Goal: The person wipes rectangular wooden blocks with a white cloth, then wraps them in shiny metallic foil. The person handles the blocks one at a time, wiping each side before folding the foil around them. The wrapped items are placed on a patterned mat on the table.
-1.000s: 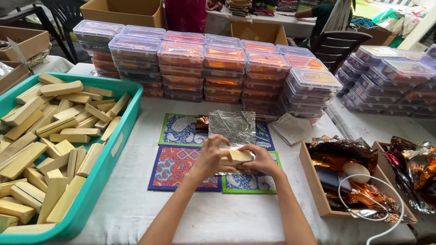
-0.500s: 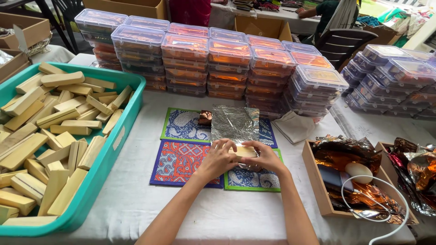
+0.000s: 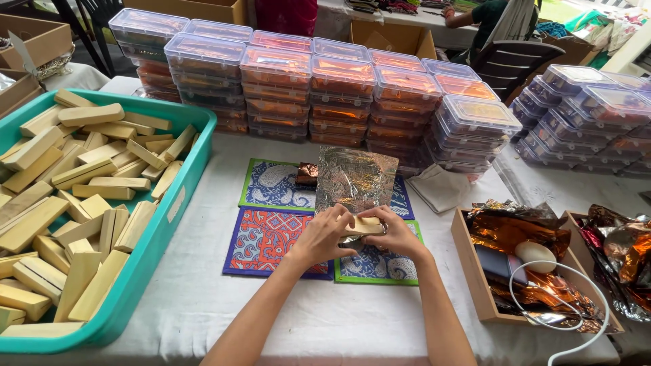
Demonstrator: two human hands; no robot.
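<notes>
Both hands meet at the centre of the table over the patterned mats. The left hand (image 3: 324,238) and the right hand (image 3: 395,235) hold one pale yellow bar (image 3: 364,226) between them, fingers curled narrowly around its ends, so that the bar sits level at the near edge of the foil sheet (image 3: 355,179). This placement appears to set the bar square to the foil, whose far part stands tilted up behind the fingers. The foil is thin, crinkled and silvery, and reflects orange from the surroundings. The bar is a smooth, matt, rectangular block. Under the hands lie four flat square mats (image 3: 268,238), printed with paisley patterns in blue and red and edged in green or dark blue; they seem to serve as a work pad over the white tablecloth (image 3: 203,298). A small brown wrapped piece (image 3: 307,173) rests on the far left mat, just beside the foil. To the left, a teal plastic tray (image 3: 163,224) holds many like bars, loosely heaped within reach. Behind the mats stand stacked clear lidded boxes (image 3: 339,95) with orange contents. To the right, a shallow wooden box (image 3: 475,278) holds crumpled copper-coloured foil (image 3: 515,227), a white egg-shaped object (image 3: 536,253) and a white cable (image 3: 576,298).
</notes>
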